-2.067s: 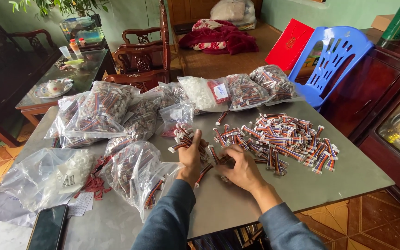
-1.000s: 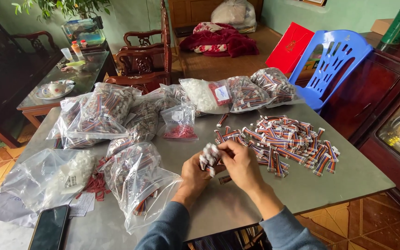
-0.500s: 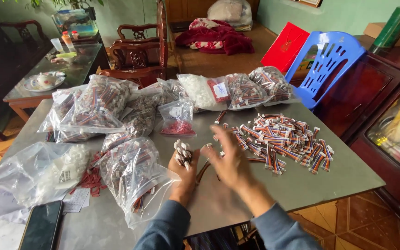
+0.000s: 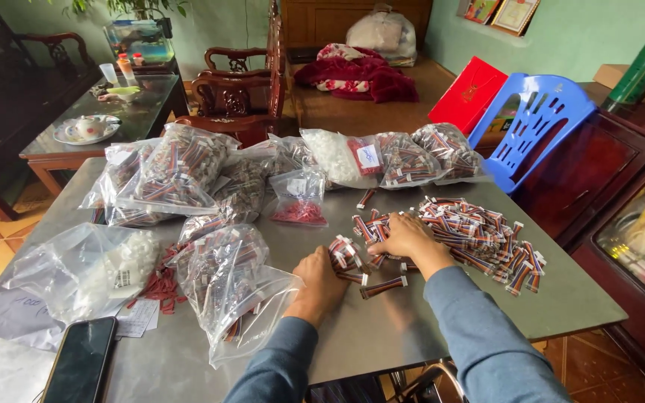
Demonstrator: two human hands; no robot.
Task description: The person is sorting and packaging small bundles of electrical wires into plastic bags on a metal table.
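In the head view, the left hand [image 4: 321, 277] rests on the grey surface [image 4: 442, 321], its grip closed around a small bunch of striped wire pieces [image 4: 343, 254]. The right hand [image 4: 406, 236] lies flat with the grip spread, fingers touching the big pile of wire pieces [image 4: 479, 235]. One loose piece [image 4: 383, 286] lies just beside both hands, near a clear bag [image 4: 237, 287].

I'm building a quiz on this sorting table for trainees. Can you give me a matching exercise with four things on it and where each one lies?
Things:
1. black flat smartphone
2. small clear bag of red pieces
3. loose heap of short striped wire bundles
4. single striped wire bundle

Places:
A. between the two forearms, near the table's front edge
B. table's near left corner
C. under and beyond the right hand
D. middle of the table, beyond the left hand

Pairs: 1-B, 2-D, 3-C, 4-A
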